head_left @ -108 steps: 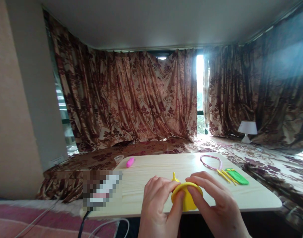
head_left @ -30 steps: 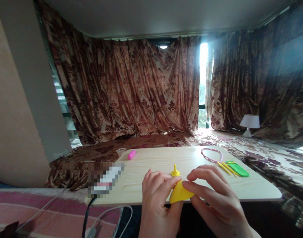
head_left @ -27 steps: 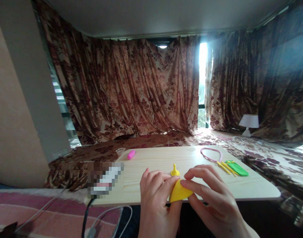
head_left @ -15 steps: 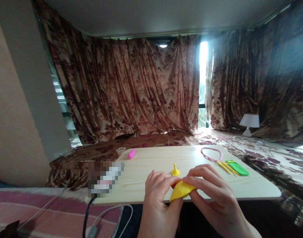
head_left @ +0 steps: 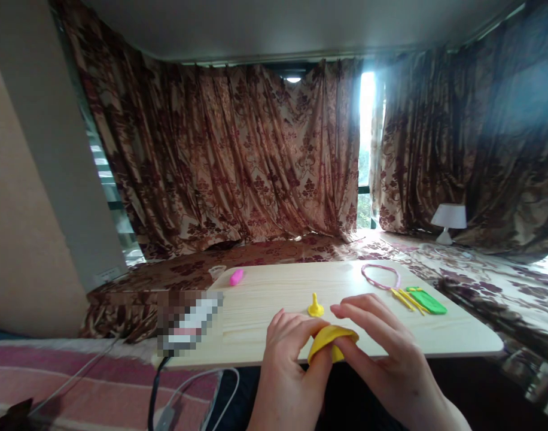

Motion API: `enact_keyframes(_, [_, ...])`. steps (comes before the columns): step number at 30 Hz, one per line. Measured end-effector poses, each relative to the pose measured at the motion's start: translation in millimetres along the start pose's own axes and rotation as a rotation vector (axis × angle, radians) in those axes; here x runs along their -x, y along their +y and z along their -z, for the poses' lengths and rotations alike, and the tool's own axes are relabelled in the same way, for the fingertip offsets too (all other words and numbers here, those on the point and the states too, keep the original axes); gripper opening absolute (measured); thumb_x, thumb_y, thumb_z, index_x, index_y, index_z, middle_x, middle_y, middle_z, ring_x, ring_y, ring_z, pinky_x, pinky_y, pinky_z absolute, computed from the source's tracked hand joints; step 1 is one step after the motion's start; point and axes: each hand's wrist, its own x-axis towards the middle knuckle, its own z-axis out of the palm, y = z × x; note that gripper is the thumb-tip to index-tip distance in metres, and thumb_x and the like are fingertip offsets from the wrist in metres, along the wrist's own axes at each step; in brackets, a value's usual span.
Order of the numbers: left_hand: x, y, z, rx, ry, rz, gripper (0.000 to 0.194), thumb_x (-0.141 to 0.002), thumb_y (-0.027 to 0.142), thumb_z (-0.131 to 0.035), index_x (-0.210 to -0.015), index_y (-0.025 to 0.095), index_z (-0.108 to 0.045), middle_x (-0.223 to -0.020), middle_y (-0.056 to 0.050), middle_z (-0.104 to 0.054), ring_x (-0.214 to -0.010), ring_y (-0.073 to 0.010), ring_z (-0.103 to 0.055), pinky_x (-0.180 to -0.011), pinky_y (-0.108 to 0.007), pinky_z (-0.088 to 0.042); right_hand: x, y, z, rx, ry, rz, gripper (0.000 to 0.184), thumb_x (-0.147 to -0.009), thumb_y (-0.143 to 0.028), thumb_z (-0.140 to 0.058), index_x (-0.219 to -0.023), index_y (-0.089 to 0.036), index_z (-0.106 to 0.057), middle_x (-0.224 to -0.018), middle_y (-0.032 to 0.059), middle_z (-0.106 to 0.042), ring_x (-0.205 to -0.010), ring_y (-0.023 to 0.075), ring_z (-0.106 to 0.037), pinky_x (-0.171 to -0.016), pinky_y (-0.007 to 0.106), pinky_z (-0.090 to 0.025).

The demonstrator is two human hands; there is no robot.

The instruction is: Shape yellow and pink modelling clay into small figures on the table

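Both my hands hold a soft yellow rubbery piece [head_left: 328, 344] at the near edge of a pale wooden table [head_left: 274, 299]. My left hand [head_left: 289, 371] pinches its left side between thumb and fingers. My right hand [head_left: 381, 353] grips its right side, fingers curled over the top. Just beyond the hands a small yellow cone-shaped piece [head_left: 315, 306] stands upright on the table.
A pink loop of cord [head_left: 380, 276], yellow sticks [head_left: 408, 299] and a green flat piece [head_left: 429, 301] lie at the table's right. A pink oval object [head_left: 236, 276] and a clear cup [head_left: 216, 272] are far left. Cables [head_left: 188, 395] hang at the near left. A white lamp [head_left: 448, 220] stands far right.
The yellow piece has been turned and squeezed between my hands, from a broad rounded shape to a folded, flatter one. The hands stayed at the table's near edge.
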Motion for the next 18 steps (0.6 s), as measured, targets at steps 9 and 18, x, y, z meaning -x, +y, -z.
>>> enact_keyframes(9, [-1.3,-5.0,-3.7,0.042,-0.063,0.043,0.017,-0.083,0.02,-0.054,-0.092,0.025,-0.067,-0.092,-0.002,-0.07,-0.091,-0.0204,-0.063,-0.103,-0.05,-0.031,3.2,-0.1,0.8,-0.025,-0.033,-0.083,0.026,-0.079,-0.009,-0.062,-0.102,-0.022,-0.063,-0.095,0.0055,-0.056,-0.088,0.0175,-0.055,-0.073,0.03,-0.05])
enact_keyframes(18, [-4.3,-2.4,-4.2,0.189,-0.088,0.119,0.018,-0.083,0.024,-0.054,-0.093,0.023,-0.069,-0.089,-0.003,-0.069,-0.09,-0.0203,-0.06,-0.095,-0.04,-0.039,4.0,1.2,0.0,-0.078,-0.079,-0.135,0.03,-0.08,-0.01,-0.061,-0.106,-0.025,-0.063,-0.094,0.0044,-0.057,-0.09,0.0174,-0.053,-0.073,0.03,-0.05])
